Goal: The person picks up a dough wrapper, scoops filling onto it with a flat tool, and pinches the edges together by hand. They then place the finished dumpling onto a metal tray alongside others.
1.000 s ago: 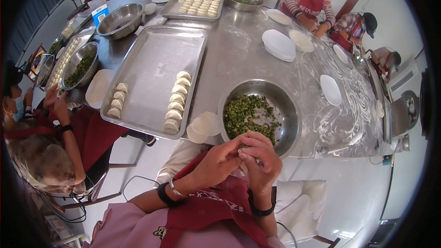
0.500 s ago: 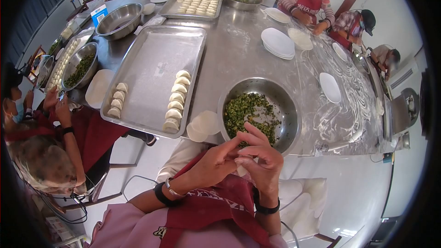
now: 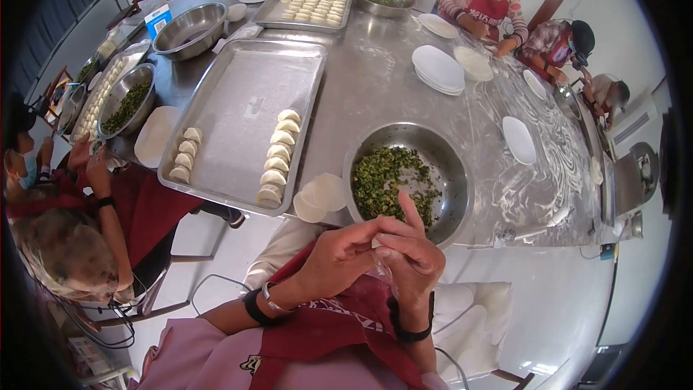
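Observation:
My left hand [image 3: 345, 254] and my right hand [image 3: 413, 258] meet in front of my apron, fingers closed together in a pinch. Between them is a dumpling, mostly hidden by the fingers; only a pale bit of dough shows. Just beyond the hands stands a steel bowl [image 3: 455, 173] with chopped green and yellow filling [image 3: 386, 182]. Several round dough wrappers [image 3: 325, 192] lie left of the bowl, overlapping at the table edge. A large metal tray [image 3: 234, 112] carries a right row of folded dumplings [image 3: 276, 163] and a shorter left row [image 3: 182, 162].
Stacked wrappers [image 3: 437, 69] and a single wrapper [image 3: 518, 140] lie on the floured steel table [image 3: 354, 94]. Farther back are a full dumpling tray [image 3: 263, 18] and a steel bowl [image 3: 189, 32]. A co-worker's hands [image 3: 90, 162] work at left; other people sit across and at right.
My fingers have drawn closer together around the dumpling, and my right hand has turned slightly. The co-worker's hands at left have shifted a little. Tray and bowl stay in place.

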### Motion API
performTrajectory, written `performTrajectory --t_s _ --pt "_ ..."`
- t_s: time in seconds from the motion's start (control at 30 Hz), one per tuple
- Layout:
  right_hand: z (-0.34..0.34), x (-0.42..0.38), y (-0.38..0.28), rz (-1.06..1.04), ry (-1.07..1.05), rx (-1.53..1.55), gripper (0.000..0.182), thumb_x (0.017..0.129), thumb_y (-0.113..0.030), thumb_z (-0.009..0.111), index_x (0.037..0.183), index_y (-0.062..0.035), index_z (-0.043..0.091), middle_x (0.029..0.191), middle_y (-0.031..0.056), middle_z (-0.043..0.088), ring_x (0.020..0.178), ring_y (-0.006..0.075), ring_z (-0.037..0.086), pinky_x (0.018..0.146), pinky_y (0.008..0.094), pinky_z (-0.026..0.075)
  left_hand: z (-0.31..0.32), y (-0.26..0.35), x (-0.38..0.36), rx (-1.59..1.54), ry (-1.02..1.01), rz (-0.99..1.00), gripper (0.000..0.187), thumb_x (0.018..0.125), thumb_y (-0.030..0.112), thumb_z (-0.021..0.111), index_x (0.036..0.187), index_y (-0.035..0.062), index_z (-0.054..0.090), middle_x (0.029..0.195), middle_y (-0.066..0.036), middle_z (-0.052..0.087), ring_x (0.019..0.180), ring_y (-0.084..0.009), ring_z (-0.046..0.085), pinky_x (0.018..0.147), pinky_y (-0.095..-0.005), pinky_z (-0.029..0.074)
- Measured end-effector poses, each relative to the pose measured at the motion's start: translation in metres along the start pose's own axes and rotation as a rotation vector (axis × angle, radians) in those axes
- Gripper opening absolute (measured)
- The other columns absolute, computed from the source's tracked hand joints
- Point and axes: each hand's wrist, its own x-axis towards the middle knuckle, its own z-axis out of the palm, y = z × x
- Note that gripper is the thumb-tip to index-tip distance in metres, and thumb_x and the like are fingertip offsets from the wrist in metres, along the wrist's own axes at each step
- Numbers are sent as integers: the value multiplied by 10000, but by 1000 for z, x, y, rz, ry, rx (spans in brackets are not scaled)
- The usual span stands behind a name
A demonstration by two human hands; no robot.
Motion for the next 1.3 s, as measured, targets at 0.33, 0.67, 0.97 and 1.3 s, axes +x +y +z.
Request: performTrajectory --t_s 0.33,0.67,0.97,1.3 --pt "15 4 -7 100 108 -77 243 824 -130 773 1049 -38 756 1166 139 725 1373 388 476 1158 557 284 0 -11 4 -108 111 -81 382 954 20 631 1324 1 538 1112 -46 653 995 -70 611 811 -231 524" --pt "3 5 8 -51 -67 -273 326 928 -241 673 1163 -17 708 1265 158 678 1416 400 412 1171 533 268 1 -5 -1 -673 26 -199 422 1073 147 431 1450 -41 396 1343 -115 544 1242 -172 538 1055 -346 459" --pt "-6 2 9 -79 -117 -390 377 942 -262 654 1203 9 678 1293 183 656 1416 395 414 1145 528 319 1 -15 4 -750 25 -222 434 1089 169 381 1467 -44 391 1396 -133 531 1238 -203 563 1102 -389 442" --pt "4 -5 6 46 158 -120 225 803 -18 765 1025 0 733 1106 159 734 1215 359 616 1095 526 411 -2 -16 6 -877 10 -203 436 1084 146 382 1467 -63 378 1389 -141 533 1245 -204 564 1122 -411 439"
